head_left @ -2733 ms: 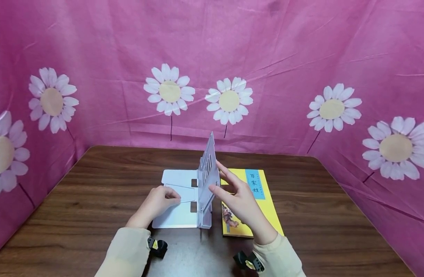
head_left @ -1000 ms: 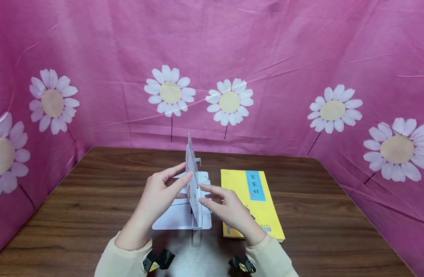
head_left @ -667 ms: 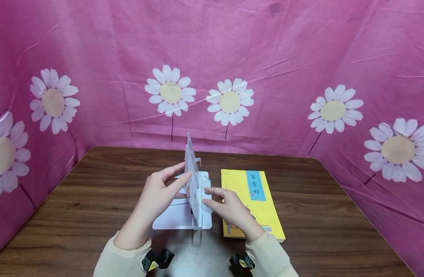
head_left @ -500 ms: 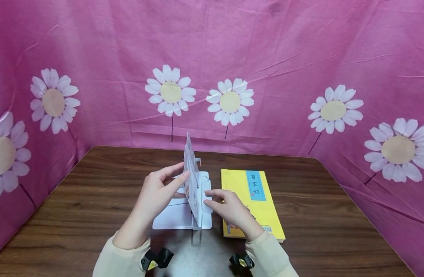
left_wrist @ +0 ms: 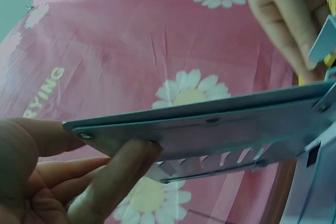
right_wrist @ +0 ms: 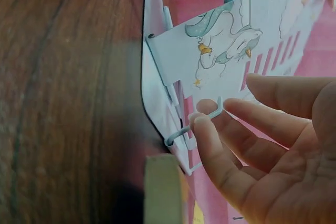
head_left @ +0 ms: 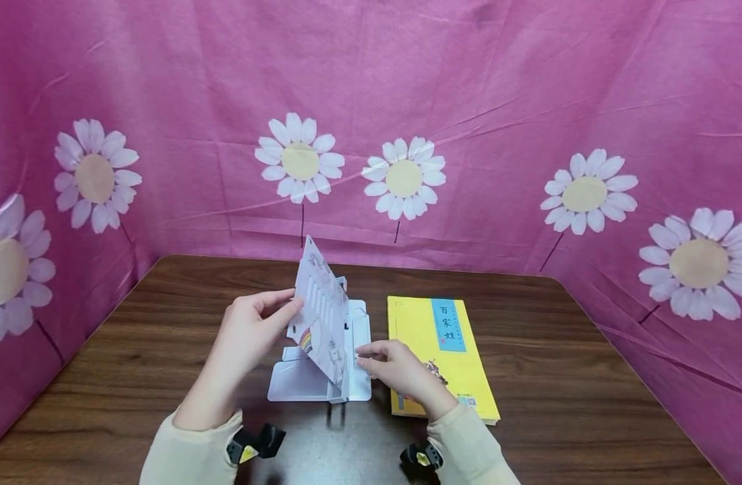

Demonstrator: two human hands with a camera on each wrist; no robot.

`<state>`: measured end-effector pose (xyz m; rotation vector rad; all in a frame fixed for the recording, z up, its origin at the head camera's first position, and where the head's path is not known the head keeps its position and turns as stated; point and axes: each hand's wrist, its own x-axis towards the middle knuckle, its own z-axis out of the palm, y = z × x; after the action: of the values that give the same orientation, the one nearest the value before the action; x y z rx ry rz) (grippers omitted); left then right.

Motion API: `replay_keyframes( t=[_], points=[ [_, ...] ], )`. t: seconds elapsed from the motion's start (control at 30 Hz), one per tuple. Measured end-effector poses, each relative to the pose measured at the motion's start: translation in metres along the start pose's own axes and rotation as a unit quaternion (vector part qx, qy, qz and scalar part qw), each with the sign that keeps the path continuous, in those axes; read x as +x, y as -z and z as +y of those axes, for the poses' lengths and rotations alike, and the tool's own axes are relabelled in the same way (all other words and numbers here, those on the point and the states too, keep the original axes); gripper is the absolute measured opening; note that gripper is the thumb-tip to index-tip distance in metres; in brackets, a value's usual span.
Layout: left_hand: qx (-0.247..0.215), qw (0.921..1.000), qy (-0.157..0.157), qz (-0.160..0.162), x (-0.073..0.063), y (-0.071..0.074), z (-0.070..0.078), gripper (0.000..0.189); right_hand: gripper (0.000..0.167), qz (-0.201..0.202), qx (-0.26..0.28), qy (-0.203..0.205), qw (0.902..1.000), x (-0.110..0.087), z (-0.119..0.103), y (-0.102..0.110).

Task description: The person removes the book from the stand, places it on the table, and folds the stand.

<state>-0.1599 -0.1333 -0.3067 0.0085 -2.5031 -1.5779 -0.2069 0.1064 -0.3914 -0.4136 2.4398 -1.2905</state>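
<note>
A white book stand [head_left: 321,313] with a unicorn print and a row of slots stands on the table, its panel tilted up over the flat base [head_left: 298,382]. My left hand [head_left: 249,330] pinches the panel's outer edge; in the left wrist view its thumb and fingers lie on opposite faces of the panel [left_wrist: 184,135]. Low at the right side of the base is my right hand [head_left: 401,370]. Up close in the right wrist view, its fingertips pinch a thin bent wire [right_wrist: 178,134] on the stand. The unicorn print [right_wrist: 226,43] shows behind these fingers.
A yellow book [head_left: 416,316] with a blue title label lies just right of the stand, partly behind my right hand. Brown wood tabletop [head_left: 559,377] stretches around both. A pink flowered cloth [head_left: 480,101] hangs behind the table and along its sides.
The panel, nearly upright half a second ago, now leans left, and my left hand has moved left with it. My right hand has shifted slightly down. Earlier the panel leaned right.
</note>
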Motion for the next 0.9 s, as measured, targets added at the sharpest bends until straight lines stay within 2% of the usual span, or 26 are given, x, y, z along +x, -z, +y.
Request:
replay_keyframes(
  t=[0.1,0.27,0.5,0.73,0.9],
  points=[
    [0.067,0.9977,-0.008,0.002,-0.001,0.01,-0.005,0.04,0.034,-0.001,0.004,0.005,1.0,0.001,0.002,-0.002],
    [0.083,0.9964,0.0,-0.02,-0.001,0.022,-0.013,0.043,0.035,-0.003,0.016,0.009,0.9998,0.002,0.005,-0.003],
    [0.057,0.9945,0.055,-0.068,0.001,0.037,-0.027,0.041,0.035,-0.008,0.041,0.013,0.999,0.005,0.006,-0.002],
    [0.131,0.9843,0.097,-0.067,0.004,0.047,-0.045,0.034,0.035,-0.009,0.041,0.009,0.9991,0.005,0.005,-0.004],
    [0.155,0.9761,0.133,-0.073,0.007,0.05,-0.058,0.035,0.034,-0.009,0.042,0.008,0.9991,0.006,0.006,-0.003]
  ],
)
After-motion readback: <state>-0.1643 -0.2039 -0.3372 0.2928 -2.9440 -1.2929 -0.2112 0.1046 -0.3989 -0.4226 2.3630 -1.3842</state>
